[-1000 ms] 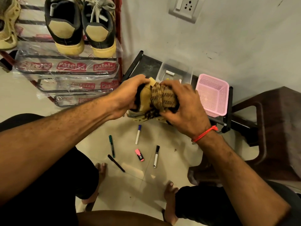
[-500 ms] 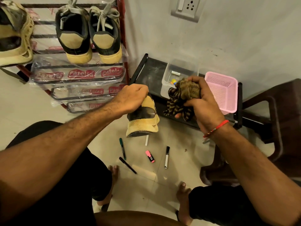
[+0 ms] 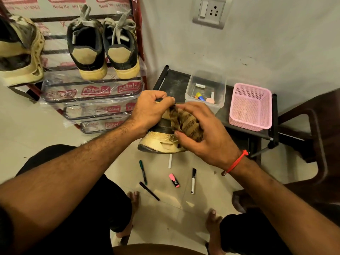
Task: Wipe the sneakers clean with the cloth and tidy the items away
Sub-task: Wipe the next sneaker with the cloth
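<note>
Left hand [image 3: 149, 112] grips sneaker [image 3: 161, 138] from above, sole toward us, long axis left–right | right hand [image 3: 204, 137] nearer us, bunches cloth [image 3: 185, 122] against its side, likely mid-wipe | we count: 1 sneaker held, 2 on rack [image 3: 92, 83], 5 pens on floor [image 3: 55, 129], 1 pink basket [image 3: 250, 105], 1 clear tub [image 3: 206, 105]

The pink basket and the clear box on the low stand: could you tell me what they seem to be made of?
The pink basket looks like moulded plastic, matte, its walls a fine mesh of holes. The clear box seems translucent plastic, slightly frosted; small items show through its walls.
</note>
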`<action>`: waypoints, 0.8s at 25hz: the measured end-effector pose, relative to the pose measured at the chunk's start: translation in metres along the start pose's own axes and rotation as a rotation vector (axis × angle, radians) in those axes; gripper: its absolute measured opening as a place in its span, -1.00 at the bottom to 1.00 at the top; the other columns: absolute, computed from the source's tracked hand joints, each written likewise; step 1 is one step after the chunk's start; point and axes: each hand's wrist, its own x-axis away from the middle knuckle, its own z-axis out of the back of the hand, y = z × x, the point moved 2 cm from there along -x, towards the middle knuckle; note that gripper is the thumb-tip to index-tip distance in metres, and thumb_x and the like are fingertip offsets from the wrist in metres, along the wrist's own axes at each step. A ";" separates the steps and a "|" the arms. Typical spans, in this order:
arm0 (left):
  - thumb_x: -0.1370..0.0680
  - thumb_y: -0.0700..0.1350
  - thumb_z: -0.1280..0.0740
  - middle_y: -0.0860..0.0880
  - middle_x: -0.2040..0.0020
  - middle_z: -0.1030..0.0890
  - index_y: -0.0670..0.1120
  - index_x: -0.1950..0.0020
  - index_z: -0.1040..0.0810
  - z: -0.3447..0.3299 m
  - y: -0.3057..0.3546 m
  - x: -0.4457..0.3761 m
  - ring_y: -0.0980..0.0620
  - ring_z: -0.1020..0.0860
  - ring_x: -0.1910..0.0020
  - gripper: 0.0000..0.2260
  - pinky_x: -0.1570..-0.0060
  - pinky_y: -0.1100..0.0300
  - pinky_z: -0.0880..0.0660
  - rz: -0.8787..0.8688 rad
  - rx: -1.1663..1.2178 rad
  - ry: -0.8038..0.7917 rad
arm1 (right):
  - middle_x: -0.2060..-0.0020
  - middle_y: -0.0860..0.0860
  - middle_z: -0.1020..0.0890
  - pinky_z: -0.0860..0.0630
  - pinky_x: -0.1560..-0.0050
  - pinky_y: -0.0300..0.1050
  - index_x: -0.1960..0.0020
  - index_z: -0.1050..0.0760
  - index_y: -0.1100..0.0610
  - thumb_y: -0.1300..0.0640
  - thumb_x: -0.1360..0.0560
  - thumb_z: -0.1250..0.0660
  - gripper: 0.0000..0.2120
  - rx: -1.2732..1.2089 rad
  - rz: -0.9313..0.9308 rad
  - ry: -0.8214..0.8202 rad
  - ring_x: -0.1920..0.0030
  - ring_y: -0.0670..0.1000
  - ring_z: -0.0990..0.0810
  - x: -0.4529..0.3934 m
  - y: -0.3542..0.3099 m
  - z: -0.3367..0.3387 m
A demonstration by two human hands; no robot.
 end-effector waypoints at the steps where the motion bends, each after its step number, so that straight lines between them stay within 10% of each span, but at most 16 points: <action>1: -0.57 -0.13 -0.39 -0.25 0.35 -0.55 -0.24 0.33 -0.53 0.002 -0.001 0.000 -0.17 -0.55 0.32 -0.70 0.22 -0.02 -0.53 -0.004 0.035 0.001 | -0.28 0.03 -0.45 -0.51 -0.28 -0.10 -0.39 -0.42 0.10 0.01 -0.50 -0.40 -0.50 0.127 0.014 0.021 -0.28 -0.05 -0.44 -0.001 0.007 0.003; 5: -0.58 -0.16 -0.38 -0.48 0.16 -0.59 -0.41 0.24 -0.46 -0.001 -0.003 -0.001 -0.13 -0.73 0.12 -0.66 0.11 -0.20 -0.57 0.011 0.158 -0.008 | -0.08 0.06 -0.58 -0.56 -0.17 0.03 -0.17 -0.58 0.15 0.18 -0.46 -0.43 -0.72 0.166 -0.083 0.177 -0.08 -0.05 -0.52 -0.005 0.026 0.025; 9: -0.56 -0.10 -0.37 -0.46 0.18 -0.54 -0.42 0.19 -0.51 -0.009 -0.001 0.003 -0.24 -0.55 0.26 -0.64 0.19 -0.18 -0.53 -0.015 0.118 -0.036 | -0.10 0.08 -0.60 -0.40 -0.31 -0.16 -0.15 -0.58 0.19 0.11 -0.47 -0.38 -0.71 0.181 0.288 -0.011 -0.16 0.00 -0.51 0.001 -0.018 -0.012; 15: -0.48 -0.04 -0.39 -0.48 0.16 -0.56 -0.40 0.20 -0.51 -0.004 -0.006 0.001 -0.48 -0.60 0.09 -0.62 0.20 -0.22 -0.55 0.021 0.199 0.009 | -0.04 0.08 -0.61 -0.53 -0.21 0.07 -0.12 -0.59 0.18 0.05 -0.48 -0.32 -0.71 0.242 0.099 0.107 -0.10 0.06 -0.54 -0.003 0.005 0.006; 20: -0.51 -0.08 -0.39 -0.48 0.18 -0.53 -0.45 0.20 -0.49 -0.009 -0.005 0.003 -0.17 -0.53 0.22 -0.61 0.25 0.05 -0.46 -0.006 0.191 0.027 | -0.04 0.09 -0.62 -0.52 -0.21 0.11 -0.12 -0.59 0.18 0.01 -0.48 -0.27 -0.67 0.243 0.073 0.102 -0.11 0.06 -0.54 -0.007 0.008 0.009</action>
